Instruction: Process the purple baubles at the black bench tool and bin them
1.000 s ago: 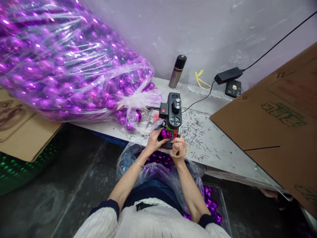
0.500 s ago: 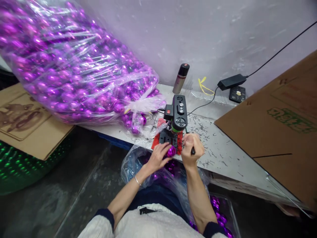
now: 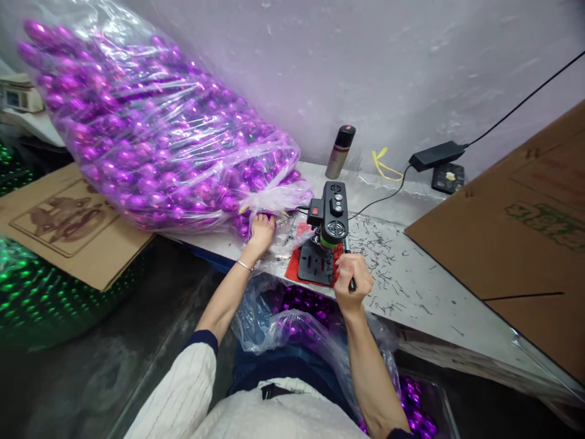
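At nine o'clock from the boxy black press (image 3: 336, 210), the left hand (image 3: 263, 233), grip unclear, seemingly fetching, needs a shiny purple ball (image 3: 242, 227); the right hand (image 3: 353, 272) clasps the black handle (image 3: 351, 285).

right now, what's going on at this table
A person works with both hands. The right hand grips the handle of a black press on the table. The left hand is at the gathered neck of a big clear bag of purple balls; whether it holds one is hard to tell. More purple balls sit in clear plastic by the lap, and dark bits litter the table beside the press.
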### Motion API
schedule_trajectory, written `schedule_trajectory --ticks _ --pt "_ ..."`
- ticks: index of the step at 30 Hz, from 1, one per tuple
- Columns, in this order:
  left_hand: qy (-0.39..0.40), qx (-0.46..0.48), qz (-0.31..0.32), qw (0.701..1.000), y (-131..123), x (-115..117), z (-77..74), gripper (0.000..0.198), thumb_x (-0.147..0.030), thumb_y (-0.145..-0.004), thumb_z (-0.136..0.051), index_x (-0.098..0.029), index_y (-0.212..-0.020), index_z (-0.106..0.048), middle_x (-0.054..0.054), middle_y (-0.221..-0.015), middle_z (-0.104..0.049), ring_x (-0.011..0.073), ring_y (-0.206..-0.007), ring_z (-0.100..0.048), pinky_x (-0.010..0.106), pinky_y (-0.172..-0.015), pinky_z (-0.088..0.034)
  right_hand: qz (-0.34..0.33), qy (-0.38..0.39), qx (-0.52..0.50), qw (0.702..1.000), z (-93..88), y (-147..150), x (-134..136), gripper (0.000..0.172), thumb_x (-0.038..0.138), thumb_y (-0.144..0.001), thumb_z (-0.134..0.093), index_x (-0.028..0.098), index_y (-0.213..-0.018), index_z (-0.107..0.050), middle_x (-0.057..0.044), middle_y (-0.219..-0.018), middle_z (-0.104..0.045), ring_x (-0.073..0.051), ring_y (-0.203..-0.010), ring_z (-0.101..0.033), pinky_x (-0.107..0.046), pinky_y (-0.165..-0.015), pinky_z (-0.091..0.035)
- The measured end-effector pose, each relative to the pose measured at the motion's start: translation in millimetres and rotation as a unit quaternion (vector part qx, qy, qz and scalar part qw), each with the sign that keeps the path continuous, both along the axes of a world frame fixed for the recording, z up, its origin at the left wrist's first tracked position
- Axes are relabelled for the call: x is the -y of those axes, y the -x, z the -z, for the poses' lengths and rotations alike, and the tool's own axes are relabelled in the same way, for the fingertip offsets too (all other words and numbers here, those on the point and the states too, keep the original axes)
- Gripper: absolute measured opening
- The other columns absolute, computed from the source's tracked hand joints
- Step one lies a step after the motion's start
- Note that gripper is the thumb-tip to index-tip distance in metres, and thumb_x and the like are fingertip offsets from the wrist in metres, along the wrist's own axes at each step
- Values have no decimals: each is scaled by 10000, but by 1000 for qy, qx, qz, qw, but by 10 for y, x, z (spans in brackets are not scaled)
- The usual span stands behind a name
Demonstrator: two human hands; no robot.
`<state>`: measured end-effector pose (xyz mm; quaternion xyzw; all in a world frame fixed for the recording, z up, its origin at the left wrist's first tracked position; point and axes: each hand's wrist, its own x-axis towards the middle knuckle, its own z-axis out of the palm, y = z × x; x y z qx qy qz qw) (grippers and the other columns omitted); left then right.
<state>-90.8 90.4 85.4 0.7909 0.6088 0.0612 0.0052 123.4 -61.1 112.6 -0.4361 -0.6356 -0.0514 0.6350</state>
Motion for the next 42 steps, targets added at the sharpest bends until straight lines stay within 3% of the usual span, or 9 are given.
schedule_trajectory --ticks 5,8,12,15,20,25,33,37,42 --pt "3 36 14 999 79 -46 -41 389 -196 -855 -663 -89 -1229 -661 237 -1134 -713 408 -1200 -574 565 -1054 -393 4 -9 1 1000 1 6 -4 284 95 -943 -444 225 -696 -494 7 -670 -565 -131 -630 -549 -292 -614 -415" --pt "45 267 3 963 88 10 -32 539 -349 -814 -761 -149 -1295 -623 160 -1168 -720 357 -1151 -622 514 -1033 -454 7 -10 16 1000 -11 -1 -9 278 90 -942 -439 224 -705 -495 10 -673 -569 -127 -623 -548 -287 -607 -416" --pt "207 630 -23 748 55 268 32 572 -440 -833 -742 -189 -1325 -594 109 -1177 -713 243 -957 -721 358 -828 -576 14 -11 19 1000 -40 -4 -16 270 76 -936 -443 225 -716 -490 16 -664 -560 -121 -616 -544 -276 -592 -413" --pt "296 749 -42 591 -30 550 124 533 -431 -839 -750 -194 -1292 -601 82 -1064 -744 192 -840 -743 334 -814 -598 18 -13 18 1000 -61 0 -21 271 71 -936 -448 225 -716 -483 17 -658 -554 -120 -618 -542 -274 -590 -411" --pt "309 805 -71 502 -270 883 285 510 -307 -804 -803 -221 -1268 -612 57 -1162 -744 168 -953 -742 339 -933 -588 14 -13 24 1000 -81 -4 -21 273 87 -944 -444 226 -710 -477 8 -660 -555 -122 -622 -543 -278 -590 -414" --pt "274 782 -94 552 -571 969 443 534 -364 -825 -784 -219 -1299 -588 80 -1198 -731 198 -1049 -719 404 -1026 -543 13 -10 34 999 -99 -17 -12 265 81 -939 -441 224 -721 -484 4 -675 -565 -120 -634 -545 -271 -597 -420" --pt "70 578 11 813 -824 1024 687 542 -407 -836 -772 -204 -1297 -572 118 -1253 -686 281 -1172 -660 475 -1070 -494 24 -8 32 999 -167 -21 -34 255 103 -946 -443 224 -731 -503 6 -659 -564 -125 -618 -544 -275 -596 -424" --pt "17 517 35 855 -831 967 755 610 -444 -834 -772 -194 -1344 -550 149 -1311 -663 315 -1227 -636 504 -1082 -480 30 -3 25 999 -195 -22 -43 254 138 -958 -441 225 -729 -510 7 -653 -568 -130 -606 -544 -286 -593 -417" --pt "7 498 101 861 -810 941 754 618 -504 -832 -763 -198 -1334 -574 149 -1327 -658 314 -1267 -610 498 -1109 -445 33 4 30 999 -193 -18 -32 266 163 -973 -424 229 -726 -496 3 -654 -570 -133 -612 -551 -284 -592 -423"
